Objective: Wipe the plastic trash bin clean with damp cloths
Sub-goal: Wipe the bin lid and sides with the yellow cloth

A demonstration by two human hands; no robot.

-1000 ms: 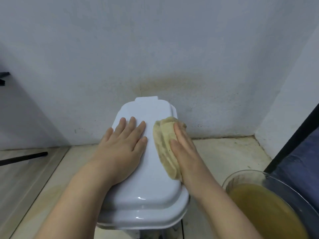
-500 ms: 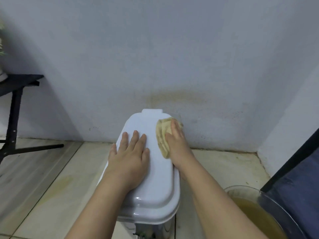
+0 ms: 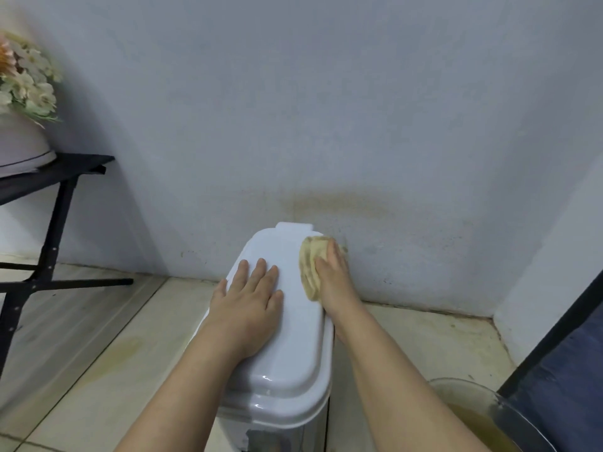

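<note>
Steadying is done w/ the left hand (image 3: 251,298) laid flat, fingers straight, on the bin lid (image 3: 293,340). The cloth (image 3: 309,267) is pressed, not gripped, under the flat right hand (image 3: 333,279) for scrubbing.

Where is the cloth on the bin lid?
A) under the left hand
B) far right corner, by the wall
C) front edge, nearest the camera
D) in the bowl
B: the yellowish cloth is pressed under the right hand at the far right corner of the bin lid, next to the wall; the left hand lies flat on bare lid.
</note>
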